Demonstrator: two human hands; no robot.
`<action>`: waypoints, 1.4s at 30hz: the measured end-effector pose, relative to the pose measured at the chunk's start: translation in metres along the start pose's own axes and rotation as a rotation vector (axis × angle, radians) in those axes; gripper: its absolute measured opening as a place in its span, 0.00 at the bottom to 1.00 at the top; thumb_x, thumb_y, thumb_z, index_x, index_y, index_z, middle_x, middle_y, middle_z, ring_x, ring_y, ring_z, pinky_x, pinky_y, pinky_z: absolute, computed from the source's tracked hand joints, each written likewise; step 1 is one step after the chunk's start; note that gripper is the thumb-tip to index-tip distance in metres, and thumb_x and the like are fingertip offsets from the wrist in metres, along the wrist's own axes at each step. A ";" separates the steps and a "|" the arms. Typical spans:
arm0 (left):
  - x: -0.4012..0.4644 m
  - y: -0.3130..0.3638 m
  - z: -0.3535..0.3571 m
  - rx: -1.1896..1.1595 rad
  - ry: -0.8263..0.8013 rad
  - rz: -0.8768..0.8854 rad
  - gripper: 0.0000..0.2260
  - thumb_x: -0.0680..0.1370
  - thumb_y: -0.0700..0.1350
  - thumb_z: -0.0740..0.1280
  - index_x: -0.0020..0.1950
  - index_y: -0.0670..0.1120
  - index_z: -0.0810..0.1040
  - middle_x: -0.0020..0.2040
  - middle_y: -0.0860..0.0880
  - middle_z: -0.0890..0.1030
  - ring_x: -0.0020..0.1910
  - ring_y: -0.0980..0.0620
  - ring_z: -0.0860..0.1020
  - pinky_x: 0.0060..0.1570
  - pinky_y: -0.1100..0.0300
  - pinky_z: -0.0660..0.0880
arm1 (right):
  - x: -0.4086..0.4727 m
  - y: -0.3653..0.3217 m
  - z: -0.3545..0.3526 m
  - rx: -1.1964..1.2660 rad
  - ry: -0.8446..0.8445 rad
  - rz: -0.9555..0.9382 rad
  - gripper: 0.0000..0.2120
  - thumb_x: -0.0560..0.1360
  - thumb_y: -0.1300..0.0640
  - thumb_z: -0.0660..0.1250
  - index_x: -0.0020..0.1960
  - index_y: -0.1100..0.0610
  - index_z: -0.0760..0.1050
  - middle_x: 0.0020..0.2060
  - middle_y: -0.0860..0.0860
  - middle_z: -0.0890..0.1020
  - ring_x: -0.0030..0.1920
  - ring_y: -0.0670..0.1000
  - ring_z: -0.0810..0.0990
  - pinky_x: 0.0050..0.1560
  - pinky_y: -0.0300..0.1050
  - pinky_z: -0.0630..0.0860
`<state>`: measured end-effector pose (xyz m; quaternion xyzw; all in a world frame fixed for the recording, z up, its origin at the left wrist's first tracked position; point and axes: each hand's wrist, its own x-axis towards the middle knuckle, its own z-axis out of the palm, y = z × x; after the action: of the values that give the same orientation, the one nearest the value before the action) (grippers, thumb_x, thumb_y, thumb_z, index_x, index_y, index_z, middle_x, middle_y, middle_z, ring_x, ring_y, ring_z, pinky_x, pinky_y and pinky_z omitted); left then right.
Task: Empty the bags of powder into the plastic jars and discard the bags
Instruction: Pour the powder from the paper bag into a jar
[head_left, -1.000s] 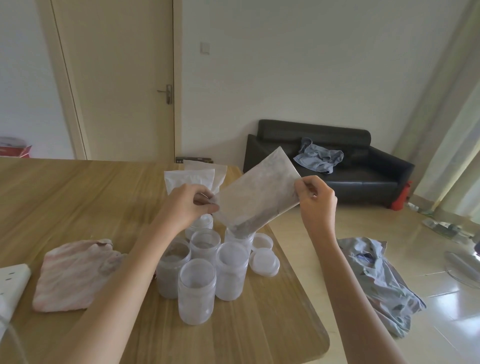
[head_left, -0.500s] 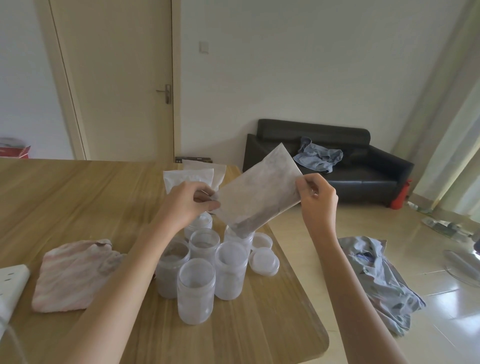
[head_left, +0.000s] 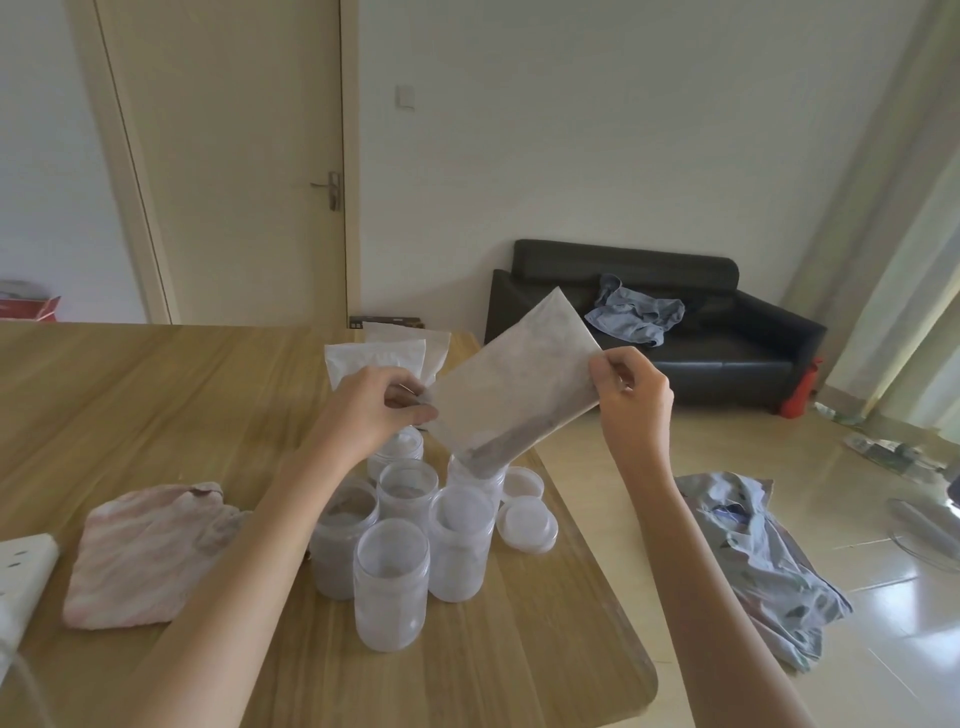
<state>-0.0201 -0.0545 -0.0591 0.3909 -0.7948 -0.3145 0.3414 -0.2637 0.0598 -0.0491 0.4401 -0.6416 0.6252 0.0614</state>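
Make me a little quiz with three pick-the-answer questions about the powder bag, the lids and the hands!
1. Where is the low corner of the tilted bag?
A. over a jar at the back of the cluster
B. flat on the pink cloth
C. on the sofa

2. How many loose lids lie right of the jars?
A. none
B. two
C. six

3. How is the bag held?
A. left hand only
B. lying untouched
C. both hands, right hand too

Answers: 1 A, its dark powdery corner dips at that jar's mouth. 2 B, two round lids rest on the table. 3 C, each hand has a grip on one edge.
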 end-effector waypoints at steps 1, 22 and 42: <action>0.000 -0.001 0.000 -0.001 -0.001 0.001 0.07 0.72 0.46 0.78 0.48 0.48 0.84 0.43 0.53 0.86 0.46 0.58 0.83 0.45 0.66 0.73 | 0.000 0.000 0.000 -0.004 -0.001 -0.002 0.05 0.79 0.56 0.66 0.45 0.52 0.78 0.37 0.42 0.80 0.41 0.43 0.78 0.41 0.35 0.74; 0.000 -0.004 0.000 -0.021 0.004 0.000 0.07 0.71 0.45 0.78 0.46 0.50 0.83 0.42 0.55 0.86 0.45 0.59 0.83 0.45 0.66 0.73 | 0.000 -0.009 -0.002 -0.035 -0.016 -0.020 0.05 0.79 0.57 0.66 0.47 0.54 0.79 0.39 0.43 0.81 0.43 0.44 0.79 0.44 0.36 0.73; -0.003 0.000 -0.001 -0.004 0.012 0.002 0.07 0.72 0.46 0.77 0.47 0.50 0.83 0.43 0.55 0.85 0.46 0.60 0.82 0.44 0.67 0.72 | 0.001 -0.014 -0.004 -0.057 -0.041 -0.031 0.05 0.78 0.59 0.66 0.45 0.53 0.79 0.39 0.44 0.82 0.43 0.46 0.79 0.43 0.35 0.73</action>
<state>-0.0180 -0.0522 -0.0600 0.3911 -0.7926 -0.3135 0.3472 -0.2568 0.0656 -0.0370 0.4608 -0.6533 0.5966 0.0705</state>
